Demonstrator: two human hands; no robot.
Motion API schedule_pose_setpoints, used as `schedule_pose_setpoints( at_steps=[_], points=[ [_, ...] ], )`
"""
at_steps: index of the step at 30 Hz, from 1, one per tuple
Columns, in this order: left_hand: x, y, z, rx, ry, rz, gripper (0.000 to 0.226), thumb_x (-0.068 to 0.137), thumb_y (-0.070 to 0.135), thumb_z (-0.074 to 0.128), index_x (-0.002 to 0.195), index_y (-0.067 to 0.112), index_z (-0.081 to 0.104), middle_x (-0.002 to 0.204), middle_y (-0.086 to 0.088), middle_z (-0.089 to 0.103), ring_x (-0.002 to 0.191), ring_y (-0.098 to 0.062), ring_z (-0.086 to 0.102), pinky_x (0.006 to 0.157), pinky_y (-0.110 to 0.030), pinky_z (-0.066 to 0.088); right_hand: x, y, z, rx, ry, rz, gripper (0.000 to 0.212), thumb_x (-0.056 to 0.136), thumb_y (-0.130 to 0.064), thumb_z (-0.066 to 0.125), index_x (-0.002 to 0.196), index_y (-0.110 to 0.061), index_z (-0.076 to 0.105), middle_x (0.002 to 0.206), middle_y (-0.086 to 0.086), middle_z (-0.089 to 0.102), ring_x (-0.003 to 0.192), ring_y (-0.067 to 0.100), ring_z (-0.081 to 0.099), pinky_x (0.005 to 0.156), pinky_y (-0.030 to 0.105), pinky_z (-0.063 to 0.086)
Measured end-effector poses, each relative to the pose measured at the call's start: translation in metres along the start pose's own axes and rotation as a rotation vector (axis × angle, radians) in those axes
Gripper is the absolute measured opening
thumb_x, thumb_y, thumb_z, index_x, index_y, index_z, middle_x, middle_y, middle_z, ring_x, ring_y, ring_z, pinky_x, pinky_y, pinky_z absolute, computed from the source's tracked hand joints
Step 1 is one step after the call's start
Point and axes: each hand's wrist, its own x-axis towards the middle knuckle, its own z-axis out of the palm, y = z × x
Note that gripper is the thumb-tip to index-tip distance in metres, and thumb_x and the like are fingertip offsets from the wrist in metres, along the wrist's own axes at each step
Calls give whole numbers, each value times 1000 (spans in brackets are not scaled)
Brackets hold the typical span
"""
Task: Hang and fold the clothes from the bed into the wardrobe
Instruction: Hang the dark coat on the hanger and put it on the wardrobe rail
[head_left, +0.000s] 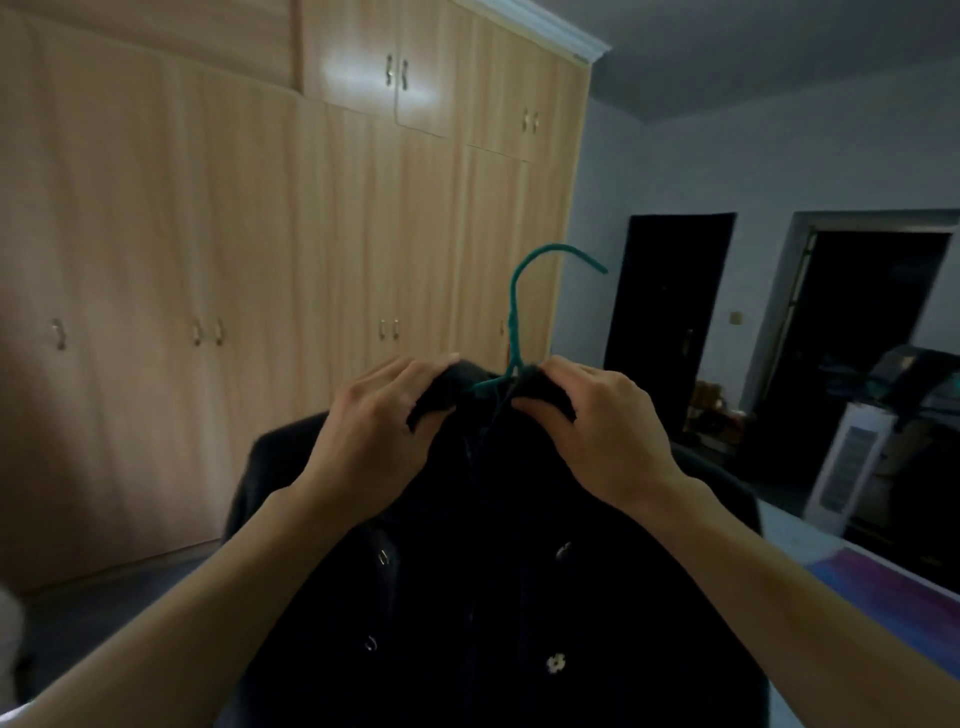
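A black coat (467, 571) hangs upright on a teal hanger (513, 322), held in the air with its buttoned front facing the camera. Small metal snaps and a flower-shaped button run down it. The left grip (374, 426) and right grip (602, 426) pinch the collar on either side of the hanger's neck. The hook stands above, curving right. Behind is the pale wood wardrobe (260, 234), with every visible door closed.

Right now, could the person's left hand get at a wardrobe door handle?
Probably not yet: the left hand grips the black coat on the green hanger, and the door handles look well beyond it.
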Motion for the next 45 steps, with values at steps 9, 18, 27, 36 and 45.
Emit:
schedule_pose_setpoints(
  at_steps=[9, 18, 27, 36, 45],
  points=[
    [5, -76, -21, 25, -106, -16, 38, 85, 8, 68, 122, 7, 66, 105, 0, 72, 98, -15, 65, 89, -36, 52, 63, -10, 99, 303, -10, 41, 17, 88, -41, 67, 100, -29, 71, 82, -8, 72, 75, 13, 67, 68, 38, 55],
    [56, -168, -3, 162, -328, -33, 53, 88, 15, 64, 139, 10, 52, 110, 6, 66, 99, -11, 60, 91, -33, 49, 137, 31, 198, 548, 96, 71, 13, 86, -29, 72, 98, -25, 74, 85, -14, 72, 76, 1, 66, 70, 26, 56],
    [76, -270, -10, 241, -288, -201, 45, 84, 4, 68, 128, 15, 62, 108, 7, 71, 98, -1, 63, 87, -14, 48, 224, 43, 311, 681, 90, 43, 16, 85, -34, 73, 99, -27, 74, 87, -16, 73, 79, 1, 68, 74, 31, 58],
    [58, -436, -14, 384, -384, -270, 27, 95, 32, 51, 121, 26, 56, 102, 14, 59, 94, -5, 55, 85, -32, 49, 301, 11, 450, 764, 51, -8, 18, 85, -29, 74, 103, -24, 73, 89, -16, 73, 80, -1, 68, 72, 17, 56],
    [67, -592, -35, 173, -415, -436, 16, 92, 24, 55, 104, 21, 65, 89, 9, 67, 83, -11, 64, 76, -42, 52, 394, -29, 583, 797, -103, -89, 12, 92, -26, 67, 99, -19, 73, 90, -12, 72, 86, 9, 69, 75, 36, 59]
  ],
)
